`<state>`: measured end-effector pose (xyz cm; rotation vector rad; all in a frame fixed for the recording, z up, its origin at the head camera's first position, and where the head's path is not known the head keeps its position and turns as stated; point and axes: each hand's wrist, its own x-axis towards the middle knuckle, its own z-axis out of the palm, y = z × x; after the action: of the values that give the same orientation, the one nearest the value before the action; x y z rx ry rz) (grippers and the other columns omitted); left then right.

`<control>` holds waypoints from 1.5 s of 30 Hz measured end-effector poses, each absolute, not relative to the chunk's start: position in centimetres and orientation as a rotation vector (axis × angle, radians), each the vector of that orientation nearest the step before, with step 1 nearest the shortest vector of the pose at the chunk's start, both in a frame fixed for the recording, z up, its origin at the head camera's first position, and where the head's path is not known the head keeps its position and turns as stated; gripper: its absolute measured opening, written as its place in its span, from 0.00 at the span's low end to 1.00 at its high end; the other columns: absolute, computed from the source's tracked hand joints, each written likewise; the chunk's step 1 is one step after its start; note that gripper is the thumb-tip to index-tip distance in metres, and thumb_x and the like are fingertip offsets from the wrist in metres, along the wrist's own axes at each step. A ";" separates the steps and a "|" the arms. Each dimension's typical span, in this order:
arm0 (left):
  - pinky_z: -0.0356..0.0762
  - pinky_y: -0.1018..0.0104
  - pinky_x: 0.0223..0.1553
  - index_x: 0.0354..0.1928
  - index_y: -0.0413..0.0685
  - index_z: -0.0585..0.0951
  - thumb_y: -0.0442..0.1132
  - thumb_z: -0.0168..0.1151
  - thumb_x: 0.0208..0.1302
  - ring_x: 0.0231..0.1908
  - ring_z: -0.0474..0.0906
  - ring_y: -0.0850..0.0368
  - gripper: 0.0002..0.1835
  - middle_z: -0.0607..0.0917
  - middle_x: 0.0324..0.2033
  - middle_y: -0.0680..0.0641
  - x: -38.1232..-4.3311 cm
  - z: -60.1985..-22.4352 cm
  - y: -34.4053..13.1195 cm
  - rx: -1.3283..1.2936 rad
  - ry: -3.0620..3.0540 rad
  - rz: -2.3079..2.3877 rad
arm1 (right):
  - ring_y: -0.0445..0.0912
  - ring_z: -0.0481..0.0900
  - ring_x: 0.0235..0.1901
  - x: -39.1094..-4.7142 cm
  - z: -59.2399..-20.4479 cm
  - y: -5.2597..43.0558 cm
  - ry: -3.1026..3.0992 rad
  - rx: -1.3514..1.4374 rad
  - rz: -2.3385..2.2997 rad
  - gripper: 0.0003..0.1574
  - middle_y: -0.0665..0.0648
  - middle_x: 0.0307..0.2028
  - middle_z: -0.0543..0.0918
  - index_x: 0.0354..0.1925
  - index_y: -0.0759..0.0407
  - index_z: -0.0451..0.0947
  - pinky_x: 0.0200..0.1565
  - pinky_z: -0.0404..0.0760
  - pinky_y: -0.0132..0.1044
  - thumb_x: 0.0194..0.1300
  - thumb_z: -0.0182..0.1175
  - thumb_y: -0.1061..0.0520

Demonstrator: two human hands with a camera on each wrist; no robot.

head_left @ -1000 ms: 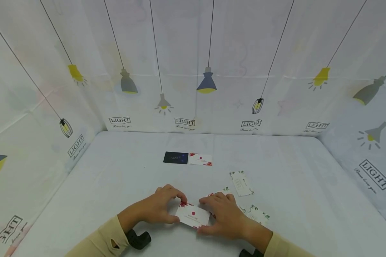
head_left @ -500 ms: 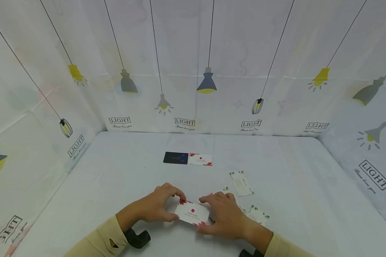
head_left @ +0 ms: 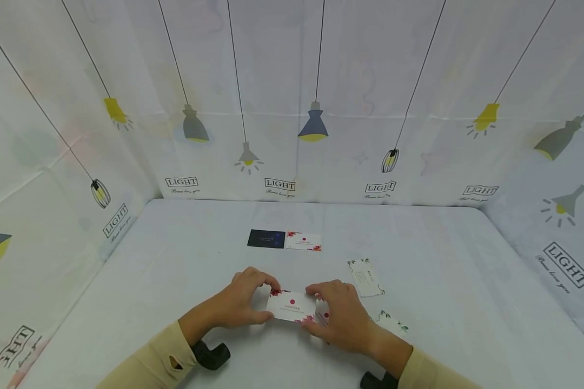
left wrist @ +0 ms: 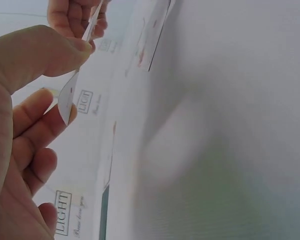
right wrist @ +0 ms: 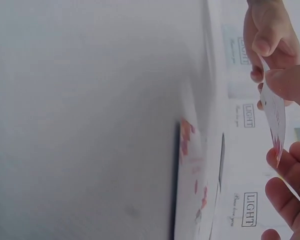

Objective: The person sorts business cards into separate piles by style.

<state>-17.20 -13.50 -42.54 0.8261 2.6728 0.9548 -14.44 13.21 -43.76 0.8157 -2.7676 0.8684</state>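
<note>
Both hands hold one white business card [head_left: 291, 307] with red flowers at two corners and a red dot. My left hand [head_left: 238, 301] pinches its left edge between thumb and fingers. My right hand [head_left: 344, 319] grips the right edge likewise. In the left wrist view the card [left wrist: 67, 97] bows slightly and is raised over the table; the right wrist view shows the card [right wrist: 275, 112] nearly edge-on. Another red-flowered card [head_left: 323, 309] lies on the table, partly hidden behind my right hand.
Farther back, a dark card [head_left: 266, 239] and a white red-flowered card [head_left: 303, 241] lie side by side. Green-leaf cards lie to the right, one upright [head_left: 366, 277], another leaf card [head_left: 392, 323] partly behind my right hand. A lamp-printed curtain [head_left: 272, 81] surrounds the white table [head_left: 467, 302].
Both hands have moved up and away from me with the card, which has turned from slanted to nearly level. The red-flowered card beside it shows more. The cards at the back have stayed put.
</note>
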 end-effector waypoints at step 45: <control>0.63 0.44 0.58 0.63 0.57 0.76 0.47 0.70 0.64 0.61 0.64 0.43 0.26 0.75 0.59 0.43 -29.8 -44.1 -10.0 0.580 2.877 0.872 | 0.57 0.73 0.54 -27.3 -43.0 14.5 -2.930 0.527 0.801 0.35 0.59 0.58 0.79 0.64 0.59 0.73 0.57 0.63 0.58 0.64 0.68 0.46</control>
<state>-29.84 -9.97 -44.08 0.5801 2.8773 0.8717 -27.30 14.51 -43.04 0.5269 -2.9300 0.8009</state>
